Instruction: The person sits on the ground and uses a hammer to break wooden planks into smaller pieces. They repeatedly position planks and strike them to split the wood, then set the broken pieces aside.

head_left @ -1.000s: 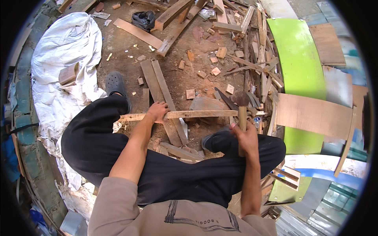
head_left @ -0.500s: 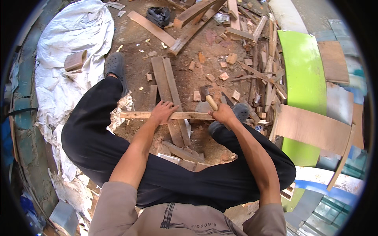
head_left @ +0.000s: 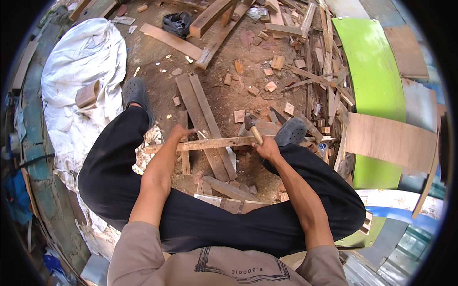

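Note:
A long, narrow wooden strip (head_left: pixel 219 143) lies crosswise in front of me, over two weathered boards. In my right hand (head_left: pixel 268 148) is a hammer (head_left: pixel 256 134), gripped by its light wooden handle with the dark head pointing away. That hand rests at the strip's right end. My left hand (head_left: pixel 179 133) is just above the strip's left half, one finger stretched out to the right and the others partly hidden. Whether it touches the wood I cannot tell. A small pale sliver (head_left: pixel 201 135) shows by the strip beyond the fingertip.
Boards (head_left: pixel 200 114) lie on the dirt between my feet, with scattered offcuts (head_left: pixel 271 86) beyond. Scrap wood (head_left: pixel 329 71) is heaped at right beside a green panel (head_left: pixel 372 86). White sheeting (head_left: pixel 81 57) covers the left side. A black plastic bag (head_left: pixel 176 25) sits farther off.
My left hand has shifted left from its spread hold on the strip, and its fingers have drawn together except one. The right hand still holds the hammer. The view has tilted slightly.

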`<state>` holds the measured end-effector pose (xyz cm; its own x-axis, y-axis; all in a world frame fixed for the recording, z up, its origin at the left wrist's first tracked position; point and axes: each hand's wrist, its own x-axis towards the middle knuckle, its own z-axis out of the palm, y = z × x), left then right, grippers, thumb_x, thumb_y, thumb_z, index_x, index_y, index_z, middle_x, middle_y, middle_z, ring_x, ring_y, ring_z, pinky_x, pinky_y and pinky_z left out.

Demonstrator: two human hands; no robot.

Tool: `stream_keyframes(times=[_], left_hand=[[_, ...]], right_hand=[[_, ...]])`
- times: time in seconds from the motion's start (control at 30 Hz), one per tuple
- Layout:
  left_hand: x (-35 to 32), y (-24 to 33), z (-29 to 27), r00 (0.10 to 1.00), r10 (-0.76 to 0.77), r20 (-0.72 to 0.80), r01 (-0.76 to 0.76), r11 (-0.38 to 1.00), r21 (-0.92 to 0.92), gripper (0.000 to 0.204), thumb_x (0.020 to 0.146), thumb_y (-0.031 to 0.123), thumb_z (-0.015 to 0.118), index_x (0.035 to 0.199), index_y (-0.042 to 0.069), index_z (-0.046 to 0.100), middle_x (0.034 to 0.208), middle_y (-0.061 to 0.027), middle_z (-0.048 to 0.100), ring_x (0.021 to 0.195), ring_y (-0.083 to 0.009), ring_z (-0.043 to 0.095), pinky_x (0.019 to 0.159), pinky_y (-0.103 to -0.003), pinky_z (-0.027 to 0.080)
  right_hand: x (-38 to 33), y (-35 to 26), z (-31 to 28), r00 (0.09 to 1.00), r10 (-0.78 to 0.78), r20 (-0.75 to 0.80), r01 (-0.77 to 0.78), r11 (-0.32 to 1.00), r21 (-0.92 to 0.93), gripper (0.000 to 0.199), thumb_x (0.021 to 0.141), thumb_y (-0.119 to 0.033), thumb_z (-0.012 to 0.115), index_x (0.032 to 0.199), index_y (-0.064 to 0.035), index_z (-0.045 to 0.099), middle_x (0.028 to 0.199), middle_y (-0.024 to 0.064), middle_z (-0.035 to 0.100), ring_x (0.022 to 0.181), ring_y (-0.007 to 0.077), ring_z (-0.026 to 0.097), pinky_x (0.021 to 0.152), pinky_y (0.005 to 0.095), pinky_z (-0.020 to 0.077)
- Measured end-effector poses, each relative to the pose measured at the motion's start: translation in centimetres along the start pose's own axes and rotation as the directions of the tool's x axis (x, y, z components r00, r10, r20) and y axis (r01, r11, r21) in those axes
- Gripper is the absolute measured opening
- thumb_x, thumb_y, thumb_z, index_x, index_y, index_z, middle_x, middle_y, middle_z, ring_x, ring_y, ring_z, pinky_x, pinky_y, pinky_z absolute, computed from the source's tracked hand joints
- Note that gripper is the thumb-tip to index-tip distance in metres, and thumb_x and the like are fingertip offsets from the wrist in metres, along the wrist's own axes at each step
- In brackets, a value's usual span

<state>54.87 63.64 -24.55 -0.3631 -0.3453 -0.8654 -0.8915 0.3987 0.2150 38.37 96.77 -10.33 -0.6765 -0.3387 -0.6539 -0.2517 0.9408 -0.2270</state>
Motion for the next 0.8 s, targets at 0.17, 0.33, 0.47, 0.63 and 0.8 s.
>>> stream_keyframes(times=[0.17,0.33,0.47,0.63,0.8], left_hand=[[-1.3,0.5,0.7,0.984,-0.025,-0.175,0.029,0.999,0.016,0.059,0.083,0.045,0.064,0.106,-0.009,0.065,0.113,-0.0270,0.065,0.109,-0.0398,0.063,0.090,-0.045,0.051],[-4.6,3.4,-3.4,0.789,0.130,-0.601,-0.197,0.979,-0.047,0.060,0.087,0.042,0.059,0.120,-0.007,0.048,0.104,-0.0310,0.065,0.100,-0.0454,0.063,0.086,-0.051,0.050],[-7.7,7.8,-9.4,0.446,0.369,-0.816,-0.469,0.872,0.138,0.057,0.086,0.041,0.062,0.114,-0.005,0.045,0.095,-0.0312,0.065,0.089,-0.0489,0.063,0.078,-0.052,0.052],[-14.0,14.0,-13.9,0.472,0.500,-0.726,-0.528,0.820,0.221,0.064,0.082,0.044,0.067,0.112,-0.008,0.045,0.091,-0.0298,0.066,0.083,-0.0459,0.065,0.073,-0.049,0.054],[-15.6,15.6,-8.2,0.746,0.504,-0.436,-0.418,0.863,0.282,0.071,0.082,0.046,0.067,0.115,-0.013,0.045,0.095,-0.0294,0.066,0.087,-0.0420,0.068,0.077,-0.045,0.057]], right_hand=[[-1.0,1.4,-0.4,1.000,0.008,-0.028,-0.006,0.999,0.053,0.046,0.083,-0.038,0.070,0.105,0.0020,0.065,0.095,0.0273,0.068,0.094,0.0424,0.065,0.083,0.0480,0.0499],[-0.6,1.9,-0.8,0.997,0.030,-0.078,-0.016,0.985,0.172,0.046,0.083,-0.037,0.071,0.105,0.0032,0.065,0.091,0.0261,0.068,0.091,0.0417,0.066,0.080,0.0463,0.0493],[-0.7,1.5,-0.7,0.994,0.053,-0.096,-0.031,0.976,0.217,0.046,0.083,-0.037,0.071,0.105,0.0037,0.065,0.091,0.0258,0.068,0.091,0.0407,0.066,0.080,0.0457,0.0491],[-0.5,1.6,-0.8,0.991,0.030,-0.132,0.002,0.972,0.236,0.048,0.083,-0.038,0.071,0.104,0.0045,0.065,0.087,0.0256,0.068,0.089,0.0400,0.067,0.079,0.0461,0.0490],[-1.2,-0.4,-1.3,0.997,0.083,-0.005,-0.071,0.882,0.467,0.040,0.086,-0.031,0.071,0.086,0.0088,0.065,0.068,0.0169,0.066,0.054,0.0254,0.067,0.050,0.0378,0.0511]])
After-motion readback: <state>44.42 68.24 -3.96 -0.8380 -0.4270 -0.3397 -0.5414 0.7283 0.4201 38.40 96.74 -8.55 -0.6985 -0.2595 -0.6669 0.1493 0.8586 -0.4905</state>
